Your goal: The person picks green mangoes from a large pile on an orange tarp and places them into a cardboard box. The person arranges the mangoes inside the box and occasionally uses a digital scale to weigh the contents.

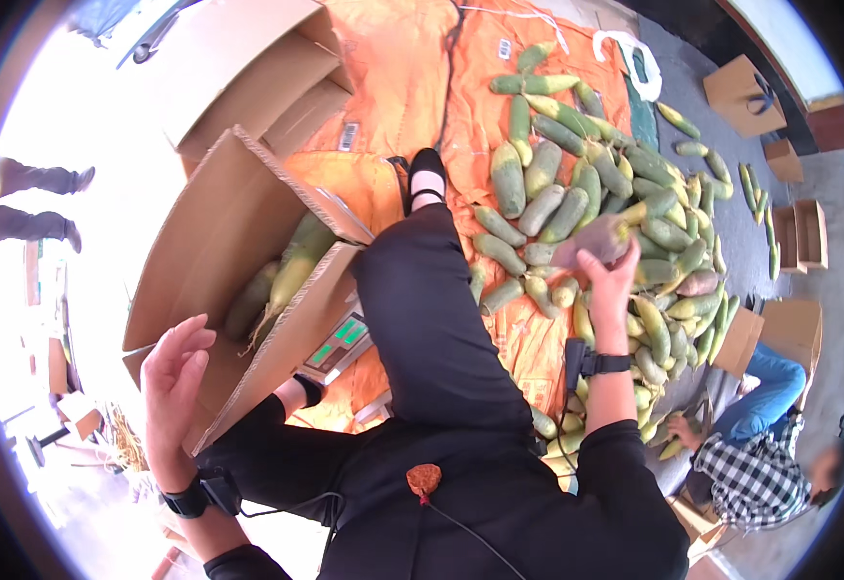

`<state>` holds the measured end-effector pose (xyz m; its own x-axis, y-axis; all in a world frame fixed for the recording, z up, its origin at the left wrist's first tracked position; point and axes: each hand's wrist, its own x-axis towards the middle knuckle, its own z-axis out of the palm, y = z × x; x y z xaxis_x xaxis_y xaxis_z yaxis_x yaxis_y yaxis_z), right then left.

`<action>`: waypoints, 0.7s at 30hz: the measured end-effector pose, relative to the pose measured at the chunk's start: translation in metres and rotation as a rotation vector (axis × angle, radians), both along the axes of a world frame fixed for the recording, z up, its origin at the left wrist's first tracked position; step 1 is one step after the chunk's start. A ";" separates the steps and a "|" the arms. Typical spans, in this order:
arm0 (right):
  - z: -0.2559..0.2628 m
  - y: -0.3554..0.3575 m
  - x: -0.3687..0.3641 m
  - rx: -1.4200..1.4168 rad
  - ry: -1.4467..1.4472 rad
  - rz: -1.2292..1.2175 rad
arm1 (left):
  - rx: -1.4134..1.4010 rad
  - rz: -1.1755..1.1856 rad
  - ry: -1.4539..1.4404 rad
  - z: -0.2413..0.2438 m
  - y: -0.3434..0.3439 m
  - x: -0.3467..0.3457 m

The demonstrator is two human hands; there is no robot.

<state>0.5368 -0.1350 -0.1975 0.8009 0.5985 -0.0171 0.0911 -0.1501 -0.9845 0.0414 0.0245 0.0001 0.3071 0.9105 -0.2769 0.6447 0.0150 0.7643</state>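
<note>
My right hand point(614, 283) is closed around a blurred purplish radish point(590, 245) with a yellow-green end, above a large pile of green radishes point(567, 210). My left hand point(175, 384) holds nothing, its fingers loosely spread beside the near edge of an open cardboard box point(204, 239). Inside that box lie a few long radishes point(297, 274), green with pale yellow tips; its flap hides part of them. Under the box's right side a scale point(338, 341) with lit green displays shows partly.
Orange sheeting point(393, 80) covers the floor beneath the pile. Another cardboard carton point(269, 80) stands beyond the box. At right a person in a checked shirt point(751, 475) reaches towards radishes, beside more boxes point(791, 330). A second person's legs point(38, 199) appear far left.
</note>
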 end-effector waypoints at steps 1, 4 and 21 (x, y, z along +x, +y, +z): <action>0.031 0.024 -0.007 0.066 -0.024 0.015 | 0.015 0.001 -0.001 0.005 0.000 0.001; 0.101 0.081 -0.025 0.370 0.089 0.153 | 0.095 -0.058 -0.018 0.017 0.005 0.002; 0.211 0.202 -0.235 0.207 -0.158 1.066 | -0.325 -0.073 -0.494 0.015 0.059 0.025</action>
<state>0.3016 0.0670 0.0131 -0.1449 0.9645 0.2209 0.2033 0.2475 -0.9473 0.0662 0.0833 0.0151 0.5293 0.7745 -0.3465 0.2221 0.2677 0.9376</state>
